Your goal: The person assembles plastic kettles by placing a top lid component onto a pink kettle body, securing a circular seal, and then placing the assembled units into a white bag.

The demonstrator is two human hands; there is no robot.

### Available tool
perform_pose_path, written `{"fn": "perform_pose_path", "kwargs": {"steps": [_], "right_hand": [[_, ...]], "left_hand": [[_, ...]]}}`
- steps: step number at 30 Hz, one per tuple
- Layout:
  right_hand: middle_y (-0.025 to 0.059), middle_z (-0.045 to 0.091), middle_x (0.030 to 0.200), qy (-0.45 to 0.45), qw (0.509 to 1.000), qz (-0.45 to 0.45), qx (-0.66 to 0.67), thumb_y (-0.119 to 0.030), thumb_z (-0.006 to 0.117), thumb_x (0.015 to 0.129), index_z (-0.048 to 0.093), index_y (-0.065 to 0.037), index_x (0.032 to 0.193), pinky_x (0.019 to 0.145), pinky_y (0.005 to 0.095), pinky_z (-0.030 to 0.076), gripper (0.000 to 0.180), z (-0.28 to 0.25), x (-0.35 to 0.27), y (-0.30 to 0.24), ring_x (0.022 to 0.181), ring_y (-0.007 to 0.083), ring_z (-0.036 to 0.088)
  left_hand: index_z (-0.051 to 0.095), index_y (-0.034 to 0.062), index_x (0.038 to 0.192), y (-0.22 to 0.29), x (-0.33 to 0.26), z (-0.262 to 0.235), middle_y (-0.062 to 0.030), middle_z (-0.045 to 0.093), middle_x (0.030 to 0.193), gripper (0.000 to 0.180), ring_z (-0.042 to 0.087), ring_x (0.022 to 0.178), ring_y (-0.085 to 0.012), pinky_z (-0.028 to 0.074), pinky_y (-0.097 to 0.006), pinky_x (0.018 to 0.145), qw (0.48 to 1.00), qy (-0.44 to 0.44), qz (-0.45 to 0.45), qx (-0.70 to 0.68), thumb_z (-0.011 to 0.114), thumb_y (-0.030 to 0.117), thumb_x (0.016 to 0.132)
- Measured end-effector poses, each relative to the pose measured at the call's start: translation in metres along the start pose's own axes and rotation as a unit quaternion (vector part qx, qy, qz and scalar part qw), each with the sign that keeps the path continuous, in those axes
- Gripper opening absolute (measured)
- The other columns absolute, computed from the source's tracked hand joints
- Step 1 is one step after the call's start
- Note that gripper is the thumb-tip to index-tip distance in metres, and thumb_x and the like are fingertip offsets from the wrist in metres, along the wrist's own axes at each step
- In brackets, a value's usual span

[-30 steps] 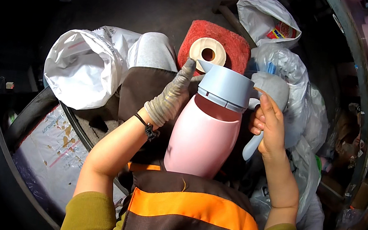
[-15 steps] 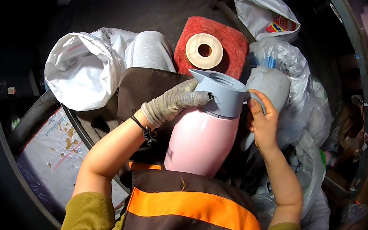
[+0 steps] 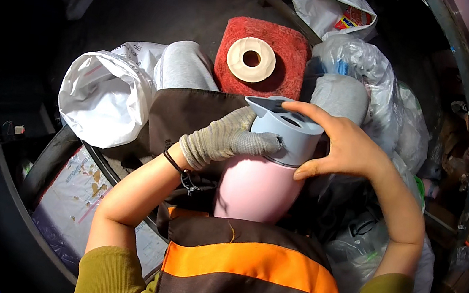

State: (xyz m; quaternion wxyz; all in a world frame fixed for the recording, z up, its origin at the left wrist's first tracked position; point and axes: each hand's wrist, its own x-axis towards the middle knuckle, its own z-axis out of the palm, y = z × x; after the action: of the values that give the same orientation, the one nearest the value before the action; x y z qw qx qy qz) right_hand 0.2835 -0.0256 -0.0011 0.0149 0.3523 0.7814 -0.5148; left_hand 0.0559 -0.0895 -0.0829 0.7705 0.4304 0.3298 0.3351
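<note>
A thermos jug (image 3: 258,189) with a glossy pink body and a grey-blue spouted collar stands in front of my body, its lower end hidden behind my dark apron (image 3: 250,292). My left hand (image 3: 227,136), in a grey knit glove with a hole at the thumb, wraps the collar from the left, below the spout. My bare right hand (image 3: 354,148) clasps the collar from the right, fingers over its top and thumb low at the joint with the pink body. Dark openings show in the collar's top. The jug's handle is out of sight.
Beyond the jug lies a red fuzzy cushion (image 3: 294,41) bearing a cream ring (image 3: 259,75). An open white sack (image 3: 71,93) and a grey cloth-covered roll (image 3: 185,68) stand to the left. Clear plastic bags (image 3: 379,101) crowd the right, with another white bag (image 3: 320,5) farther back.
My right hand has let go of the jug's handle and now spans the top of the collar. The jug has turned and leans slightly right. My left hand keeps its grip.
</note>
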Motion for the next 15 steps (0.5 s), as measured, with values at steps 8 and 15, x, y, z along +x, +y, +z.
{"fn": "perform_pose_path", "kwargs": {"steps": [8,15], "right_hand": [[0.0125,0.065,0.119,-0.008,0.998,-0.043,0.033,-0.030,0.089,0.058,0.058,-0.008,0.127,0.095,0.0327,0.046,0.079,-0.005,0.008,0.009,0.113,0.0245,0.061],[0.0123,0.065,0.121,0.039,0.998,-0.040,0.011,-0.026,0.090,0.055,0.060,-0.007,0.125,0.098,0.0325,0.046,0.078,-0.017,-0.003,-0.003,0.113,0.0236,0.062]], "left_hand": [[0.051,0.0016,0.128,0.026,0.000,-0.001,-0.0055,0.062,0.110,0.057,0.055,0.103,-0.0124,0.043,-0.028,0.094,0.996,-0.040,-0.039,-0.064,0.067,0.037,0.086],[0.051,0.0080,0.132,0.027,0.072,-0.067,-0.0202,0.054,0.128,0.070,0.049,0.124,-0.0301,0.038,-0.042,0.104,0.779,0.221,0.061,0.584,0.064,0.055,0.081]]}}
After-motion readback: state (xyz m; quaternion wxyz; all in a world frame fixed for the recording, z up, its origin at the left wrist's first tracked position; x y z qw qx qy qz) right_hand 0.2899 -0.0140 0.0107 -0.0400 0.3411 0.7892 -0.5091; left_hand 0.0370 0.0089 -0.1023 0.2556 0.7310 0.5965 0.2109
